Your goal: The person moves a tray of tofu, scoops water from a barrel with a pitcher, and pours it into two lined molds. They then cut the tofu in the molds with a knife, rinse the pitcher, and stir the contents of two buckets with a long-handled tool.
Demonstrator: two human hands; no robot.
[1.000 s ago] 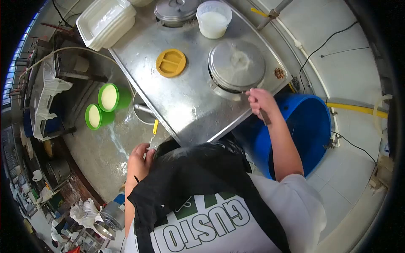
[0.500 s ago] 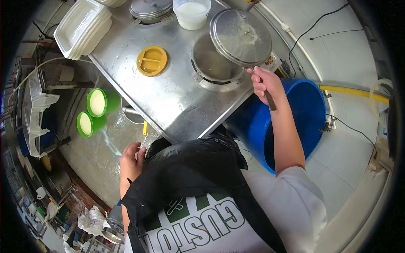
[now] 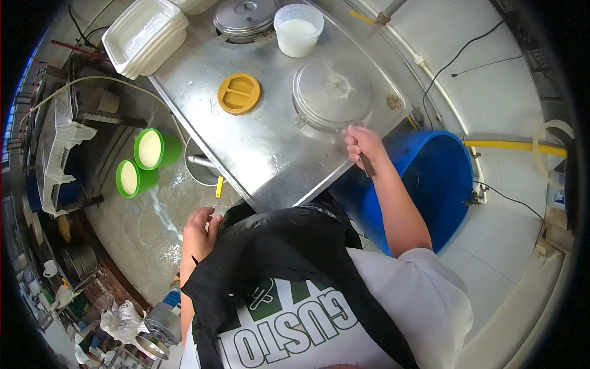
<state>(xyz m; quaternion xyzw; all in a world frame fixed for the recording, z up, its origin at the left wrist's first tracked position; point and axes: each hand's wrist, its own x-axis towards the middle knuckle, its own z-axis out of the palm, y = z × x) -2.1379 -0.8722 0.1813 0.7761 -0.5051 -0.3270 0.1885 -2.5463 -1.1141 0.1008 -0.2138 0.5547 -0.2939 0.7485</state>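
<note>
My right hand [image 3: 364,147] is closed around the handle of a dark spatula-like tool [image 3: 367,166], at the near edge of a round metal lid [image 3: 332,91]. That lid lies over the opening in the steel worktop [image 3: 276,147]. Low at the left, beside the black apron [image 3: 276,237], hangs my left hand [image 3: 200,232], fingers loosely curled and apart, holding nothing. A yellow lid [image 3: 239,93] rests on the worktop to the left of the metal lid.
A tub of white contents [image 3: 297,38], a second metal lid [image 3: 246,17] and stacked white trays [image 3: 144,37] are at the back. A blue barrel [image 3: 433,184] stands right. Two green containers [image 3: 166,149] and a metal pot [image 3: 195,161] sit on the floor left.
The metal lid, which was tilted over the half-open pot, now lies flat and covers it. My right hand has moved down and left with it. The view has shifted slightly.
</note>
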